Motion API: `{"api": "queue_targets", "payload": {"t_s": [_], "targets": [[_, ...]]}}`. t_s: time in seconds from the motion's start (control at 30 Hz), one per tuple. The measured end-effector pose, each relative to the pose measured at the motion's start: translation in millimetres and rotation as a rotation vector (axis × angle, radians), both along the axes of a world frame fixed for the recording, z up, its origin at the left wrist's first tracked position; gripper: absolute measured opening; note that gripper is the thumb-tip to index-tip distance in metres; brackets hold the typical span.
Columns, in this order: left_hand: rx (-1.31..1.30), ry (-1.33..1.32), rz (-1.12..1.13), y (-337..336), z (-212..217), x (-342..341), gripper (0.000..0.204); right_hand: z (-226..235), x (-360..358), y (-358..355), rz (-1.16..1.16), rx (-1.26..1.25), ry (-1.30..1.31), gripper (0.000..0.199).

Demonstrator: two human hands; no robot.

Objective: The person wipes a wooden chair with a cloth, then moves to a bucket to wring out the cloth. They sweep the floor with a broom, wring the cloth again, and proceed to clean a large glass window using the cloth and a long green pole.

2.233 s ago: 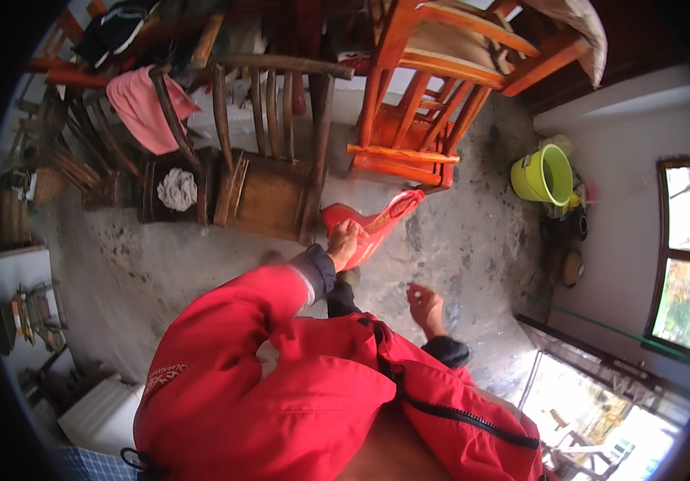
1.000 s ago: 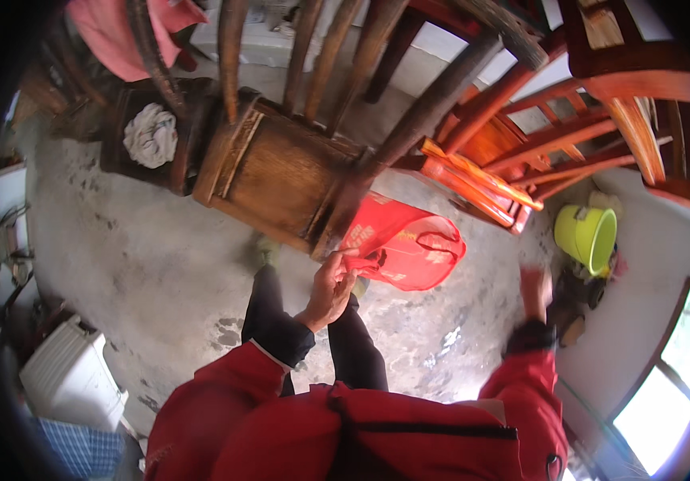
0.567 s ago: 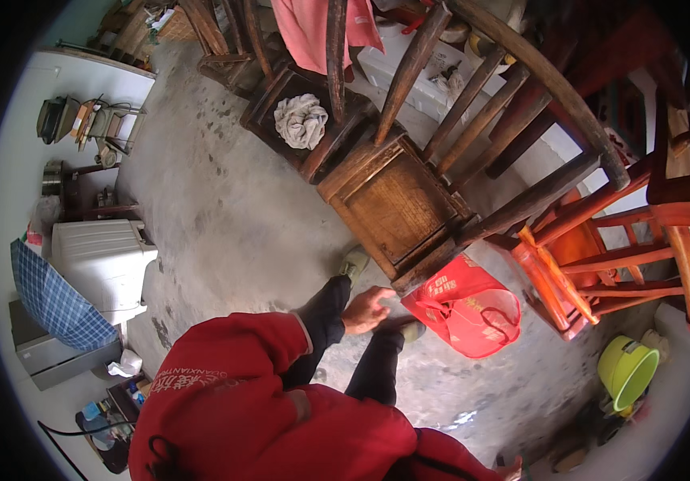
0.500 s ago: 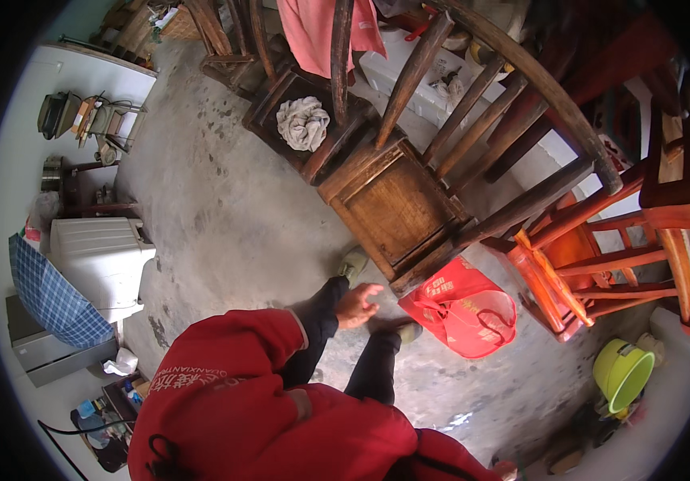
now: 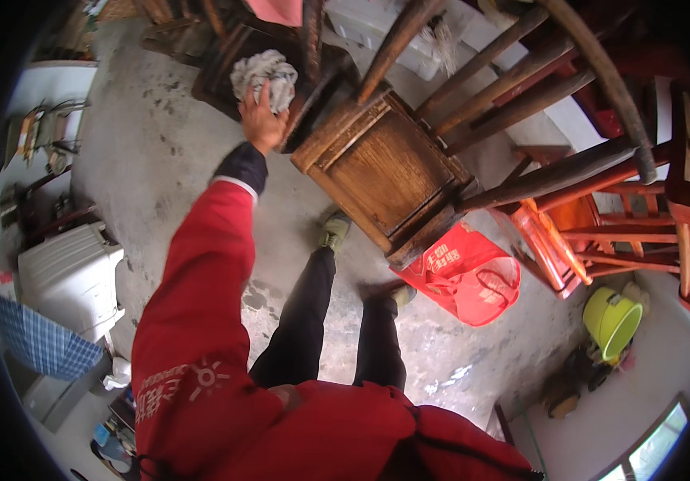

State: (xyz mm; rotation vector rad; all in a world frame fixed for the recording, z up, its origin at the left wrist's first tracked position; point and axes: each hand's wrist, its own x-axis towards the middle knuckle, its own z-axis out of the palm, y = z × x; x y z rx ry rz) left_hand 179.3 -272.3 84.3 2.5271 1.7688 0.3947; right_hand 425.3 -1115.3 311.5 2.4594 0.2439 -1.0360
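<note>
My left hand (image 5: 262,120) is stretched far forward at the end of a red sleeve. Its fingers are spread over the near edge of a crumpled, off-white cloth (image 5: 271,74); whether they press on it I cannot tell. Under the cloth is the seat of a dark wooden chair (image 5: 220,68). Beside it, closer to me, stands another wooden chair with a worn brown seat (image 5: 389,164) and a curved, slatted back. My right hand is out of view.
A red bag (image 5: 473,280) lies on the concrete floor (image 5: 168,176) by the nearer chair. Reddish wooden chairs (image 5: 553,240) crowd the right side, above a yellow-green bucket (image 5: 611,321). At left are a white appliance (image 5: 72,276) and a blue checked umbrella (image 5: 44,337).
My left hand has moved from above my feet, forward and left, to the crumpled cloth, the arm now extended. My right hand, at the lower edge before, has left the view.
</note>
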Motion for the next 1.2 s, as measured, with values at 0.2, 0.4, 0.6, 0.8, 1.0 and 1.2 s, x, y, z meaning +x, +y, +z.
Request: {"api": "queue_targets", "payload": {"t_s": [0.2,0.4,0.6,0.8,1.0,1.2], "targets": [[0.05,0.321,-0.276,73.9,-60.4,-1.6,0.054,-1.5,-76.8,29.6,-0.038,-0.083,0.048,0.013],[-0.111,-0.092,-0.327,119.9,-95.4,-131.6,0.045,28.9,-95.5,83.1,-0.188,0.027,0.001,0.019],[-0.756,-0.819,0.507,99.1,-4.5,-166.5,0.067,89.5,-147.3,107.0,-0.438,0.169,-0.16,0.021],[-1.69,-1.295,0.196,-33.7,230.0,-68.4,0.045,84.7,-163.1,97.7,-0.207,0.634,-0.343,0.017],[-2.085,-1.056,-0.421,-256.8,389.1,71.9,0.05,133.0,-110.8,186.3,-0.676,1.368,-0.013,0.057],[-2.427,-0.575,-0.81,-524.1,453.1,157.6,0.056,146.9,-104.1,119.8,-0.541,1.955,-0.309,0.094]]}}
